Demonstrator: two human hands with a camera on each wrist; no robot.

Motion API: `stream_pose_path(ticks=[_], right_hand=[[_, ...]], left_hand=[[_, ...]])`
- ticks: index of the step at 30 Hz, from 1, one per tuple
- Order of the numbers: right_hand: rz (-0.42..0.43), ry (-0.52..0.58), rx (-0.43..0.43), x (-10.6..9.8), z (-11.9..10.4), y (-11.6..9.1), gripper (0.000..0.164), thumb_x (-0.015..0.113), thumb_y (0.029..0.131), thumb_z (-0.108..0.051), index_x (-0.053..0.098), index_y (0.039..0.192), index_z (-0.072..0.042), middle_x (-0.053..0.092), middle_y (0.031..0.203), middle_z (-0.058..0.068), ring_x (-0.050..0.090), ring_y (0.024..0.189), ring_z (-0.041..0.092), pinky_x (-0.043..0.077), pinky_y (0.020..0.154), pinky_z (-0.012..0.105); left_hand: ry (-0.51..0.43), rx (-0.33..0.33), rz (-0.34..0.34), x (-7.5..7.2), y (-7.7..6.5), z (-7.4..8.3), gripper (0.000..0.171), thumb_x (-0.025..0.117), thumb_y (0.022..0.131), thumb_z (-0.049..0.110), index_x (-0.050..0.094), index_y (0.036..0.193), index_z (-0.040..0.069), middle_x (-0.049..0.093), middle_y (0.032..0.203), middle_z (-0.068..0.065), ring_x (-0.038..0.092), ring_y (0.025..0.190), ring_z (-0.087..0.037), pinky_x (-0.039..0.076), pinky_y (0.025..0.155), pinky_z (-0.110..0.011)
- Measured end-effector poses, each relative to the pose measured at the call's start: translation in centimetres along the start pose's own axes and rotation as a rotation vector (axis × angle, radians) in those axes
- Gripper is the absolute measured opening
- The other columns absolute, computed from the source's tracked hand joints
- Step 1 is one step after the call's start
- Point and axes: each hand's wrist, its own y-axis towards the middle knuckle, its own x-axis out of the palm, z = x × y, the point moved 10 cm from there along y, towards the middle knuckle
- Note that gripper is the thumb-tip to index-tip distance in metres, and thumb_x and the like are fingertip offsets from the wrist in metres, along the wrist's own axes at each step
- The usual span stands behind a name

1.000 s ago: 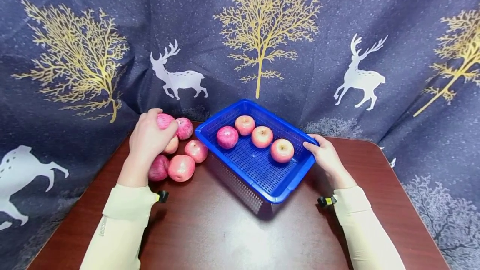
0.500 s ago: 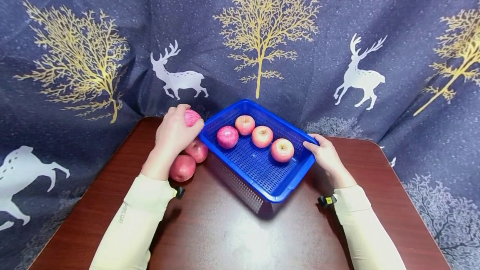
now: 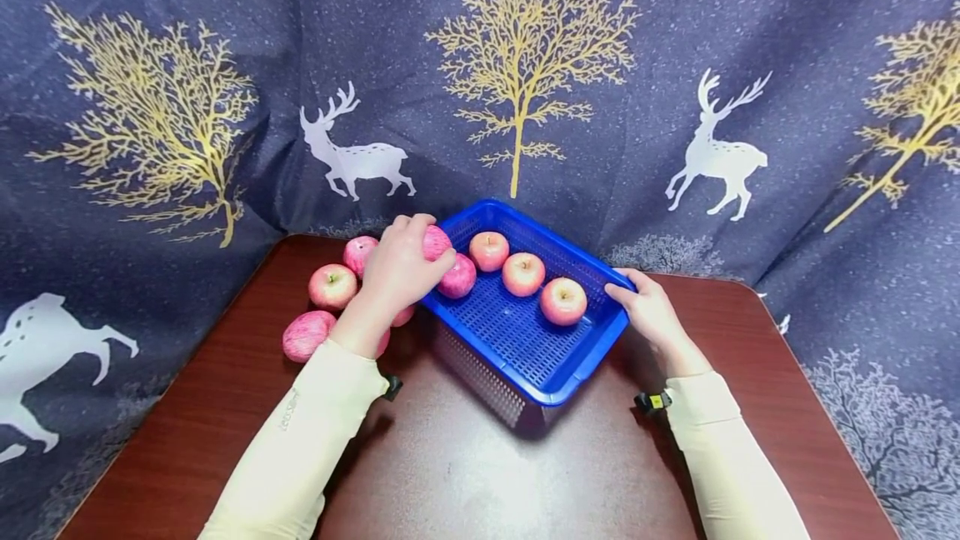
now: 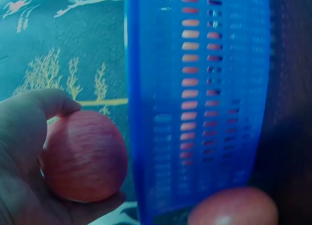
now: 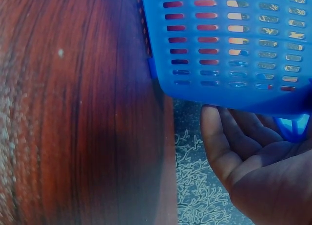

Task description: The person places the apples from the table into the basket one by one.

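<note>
Apple (image 3: 437, 243) in L hand (image 3: 399, 272), fingers curled round it, at left rim of basket (image 3: 517, 327); loading step, seemingly. R hand (image 3: 654, 312) grips right rim. 4 apples (image 3: 523, 274) inside, loose apples (image 3: 333, 287) on tabletop (image 3: 435, 482). Next prob. calls for gentle lowering w/o bumps.

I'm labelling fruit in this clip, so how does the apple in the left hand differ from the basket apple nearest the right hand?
The held apple is streaky pink-red; the basket apple is paler, yellowish around its stem hollow. The left hand grips the held apple, while the basket apple rests untouched inside the blue basket. Both are roundish.
</note>
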Motion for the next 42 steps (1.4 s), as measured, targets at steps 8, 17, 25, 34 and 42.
stream_pose_path(ticks=[8,17,25,34,42], right_hand=[[0.002,-0.019,-0.002,0.0,0.2,0.2,0.041,0.061,0.097,-0.032,0.059,0.128,-0.005,0.062,0.119,0.017,0.061,0.101,0.030,0.048,0.089,0.042],[0.004,-0.008,0.015,0.0,0.3,0.1,0.038,0.061,0.097,-0.030,0.058,0.127,-0.007,0.062,0.119,0.015,0.061,0.101,0.029,0.048,0.088,0.041],[-0.010,0.006,0.016,0.0,0.3,0.0,0.039,0.060,0.098,-0.029,0.057,0.128,-0.005,0.062,0.119,0.018,0.062,0.102,0.030,0.047,0.091,0.044],[-0.006,0.009,0.021,-0.2,0.4,-0.1,0.039,0.060,0.097,-0.030,0.057,0.128,-0.005,0.062,0.119,0.018,0.062,0.102,0.032,0.047,0.092,0.046],[-0.010,-0.004,0.020,-0.2,0.6,0.1,0.040,0.061,0.097,-0.034,0.058,0.127,-0.008,0.062,0.118,0.015,0.063,0.100,0.029,0.050,0.085,0.037]], left_hand=[[0.038,0.035,-0.060,2.9,0.3,1.7,0.061,0.061,0.079,0.051,0.053,0.132,0.021,0.052,0.118,-0.005,0.049,0.108,-0.026,0.049,0.077,-0.048],[-0.016,0.112,-0.110,5.3,0.5,4.1,0.063,0.062,0.081,0.052,0.052,0.135,0.022,0.052,0.124,-0.006,0.049,0.112,-0.024,0.049,0.083,-0.047],[0.004,0.148,-0.192,6.9,0.7,5.1,0.066,0.064,0.080,0.054,0.050,0.138,0.026,0.051,0.115,-0.003,0.049,0.105,-0.023,0.049,0.082,-0.047],[0.051,0.257,-0.281,8.9,0.5,6.9,0.062,0.065,0.078,0.050,0.051,0.133,0.026,0.049,0.130,-0.002,0.049,0.114,-0.022,0.048,0.085,-0.047],[0.101,0.408,-0.421,11.1,-0.4,8.5,0.068,0.068,0.079,0.055,0.053,0.137,0.024,0.053,0.137,-0.002,0.046,0.125,-0.018,0.047,0.091,-0.045]])
